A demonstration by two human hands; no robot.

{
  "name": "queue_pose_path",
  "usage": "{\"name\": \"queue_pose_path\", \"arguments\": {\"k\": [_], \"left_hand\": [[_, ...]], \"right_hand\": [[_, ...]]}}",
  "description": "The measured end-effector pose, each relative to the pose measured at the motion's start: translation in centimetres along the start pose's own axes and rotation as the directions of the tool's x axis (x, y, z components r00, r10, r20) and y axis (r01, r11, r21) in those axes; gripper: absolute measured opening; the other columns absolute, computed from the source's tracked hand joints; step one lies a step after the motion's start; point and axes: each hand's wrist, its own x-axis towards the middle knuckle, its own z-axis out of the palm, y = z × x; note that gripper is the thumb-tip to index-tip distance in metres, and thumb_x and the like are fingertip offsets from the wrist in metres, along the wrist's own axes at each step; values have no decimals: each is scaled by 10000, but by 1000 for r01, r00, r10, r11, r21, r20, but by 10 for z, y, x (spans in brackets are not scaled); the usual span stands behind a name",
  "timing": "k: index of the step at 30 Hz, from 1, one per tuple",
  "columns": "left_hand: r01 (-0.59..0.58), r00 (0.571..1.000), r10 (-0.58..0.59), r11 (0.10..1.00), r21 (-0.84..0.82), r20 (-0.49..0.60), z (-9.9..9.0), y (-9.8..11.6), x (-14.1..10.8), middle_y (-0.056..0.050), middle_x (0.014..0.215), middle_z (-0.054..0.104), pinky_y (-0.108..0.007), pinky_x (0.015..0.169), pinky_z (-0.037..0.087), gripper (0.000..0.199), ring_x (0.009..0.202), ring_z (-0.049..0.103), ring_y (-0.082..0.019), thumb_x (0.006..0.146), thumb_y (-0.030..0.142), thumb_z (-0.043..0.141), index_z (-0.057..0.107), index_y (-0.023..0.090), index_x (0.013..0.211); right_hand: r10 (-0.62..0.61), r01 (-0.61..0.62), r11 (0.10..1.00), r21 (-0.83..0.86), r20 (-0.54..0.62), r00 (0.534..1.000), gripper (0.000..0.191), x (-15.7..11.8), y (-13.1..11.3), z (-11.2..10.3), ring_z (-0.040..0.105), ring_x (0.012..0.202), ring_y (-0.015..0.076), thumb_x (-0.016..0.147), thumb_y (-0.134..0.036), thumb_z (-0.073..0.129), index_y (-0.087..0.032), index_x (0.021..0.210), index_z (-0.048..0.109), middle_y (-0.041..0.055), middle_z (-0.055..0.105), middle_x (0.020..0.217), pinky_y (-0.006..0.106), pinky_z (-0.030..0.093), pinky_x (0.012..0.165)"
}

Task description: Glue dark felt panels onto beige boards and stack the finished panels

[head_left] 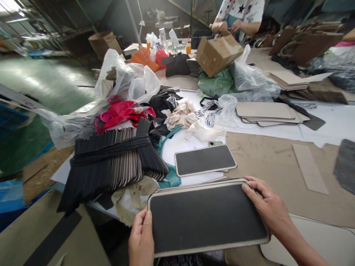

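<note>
Between my two hands is a stack of flat black panels (pixel 205 218) with pale edges and rounded corners. My left hand (pixel 141 236) grips the left edge, its thumb on the top face. At the upper right corner my right hand (pixel 263 201) clasps the stack, thumb on top and fingers behind the far edge. Just beyond it lies a smaller black panel (pixel 205 160) with a pale border, partly covering a phone (pixel 215 143). A long row of black strips (pixel 111 159), tied with a black band, sits to the left.
Fabric scraps (pixel 181 114) and a red bag (pixel 124 112) lie behind the strips. Beige panels (pixel 266 112) are stacked at the right, beyond a brown sheet (pixel 266 162). Across the table a person (pixel 240 18) handles a cardboard box (pixel 217 53).
</note>
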Motion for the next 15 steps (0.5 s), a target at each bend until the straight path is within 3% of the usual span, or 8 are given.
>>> {"name": "queue_pose_path", "arguments": {"k": [4,6,9,12,15], "left_hand": [[-149,983,161,981,127,-89,-3,4,-4,-70,1145,614,-368,985,373,524,1130,501,-267,682,666,525,599,212,934],[-194,968,216,967,167,-125,-5,5,-6,-67,1119,618,-374,996,361,532,1116,503,-275,637,680,560,608,213,888],[-135,984,149,983,127,-101,-7,10,-9,-51,907,664,-371,900,434,567,941,579,-265,560,690,620,611,202,848],[-52,999,52,998,-41,4,-4,19,-13,-31,812,681,-313,796,484,537,851,616,-228,600,641,636,617,192,896],[-20,997,30,992,-122,78,-1,28,-15,-39,780,689,-289,751,502,498,824,630,-218,613,590,663,655,162,867]], "right_hand": [[-96,93,994,-49,-72,993,300,-2,-6,-2,566,1006,265,757,-506,477,-226,697,568,100,633,1041,442,431,896],[-137,129,989,-73,-123,983,289,-5,-13,-5,556,1017,272,758,-501,483,-227,717,567,106,635,1033,437,444,874],[-66,63,998,-29,-112,991,293,-10,-24,-10,610,816,234,760,-510,483,-229,754,565,78,660,859,352,505,705],[68,-67,994,82,-6,998,347,-11,-28,-14,602,582,193,748,-560,478,-227,781,570,35,643,659,292,500,540],[93,-101,990,94,86,992,399,-7,-25,-14,636,585,208,714,-597,501,-231,820,618,34,691,696,274,498,479]]}}
